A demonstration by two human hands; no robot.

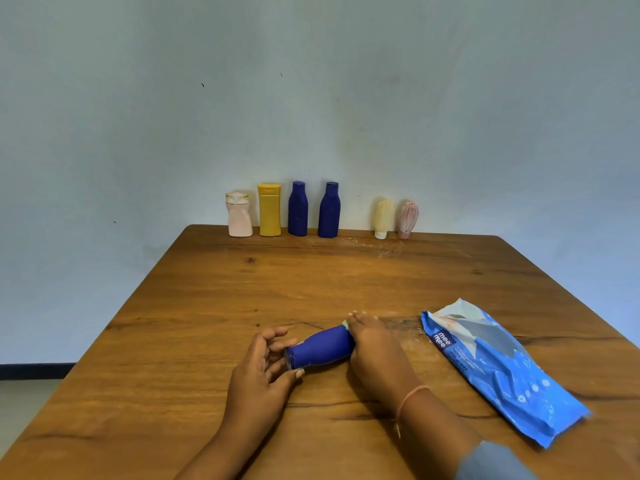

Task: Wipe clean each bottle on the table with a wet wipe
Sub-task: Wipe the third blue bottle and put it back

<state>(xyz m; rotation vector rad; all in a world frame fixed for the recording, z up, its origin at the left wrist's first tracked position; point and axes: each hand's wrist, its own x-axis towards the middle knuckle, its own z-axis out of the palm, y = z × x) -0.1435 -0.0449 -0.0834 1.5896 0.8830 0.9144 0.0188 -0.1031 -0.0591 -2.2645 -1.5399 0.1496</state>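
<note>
Blue bottle (322, 348): I see it lying on its side on the near half of the table (207, 306), cap end leftward.
Left hand (259, 372): thumb and curled fingers pinch the cap end.
Right hand (372, 344): fingers curl over the base, with the pale edge of a wet wipe (345, 323) peeking past the fingertips.
Wipes pack (498, 372): lies flat, near that hand's right.
Far edge: row of bottles (298, 209), upright.

Wooden table (221, 299): row of bottles (298, 209), sideways blue bottle (322, 348), wipes pack (498, 368)
</note>
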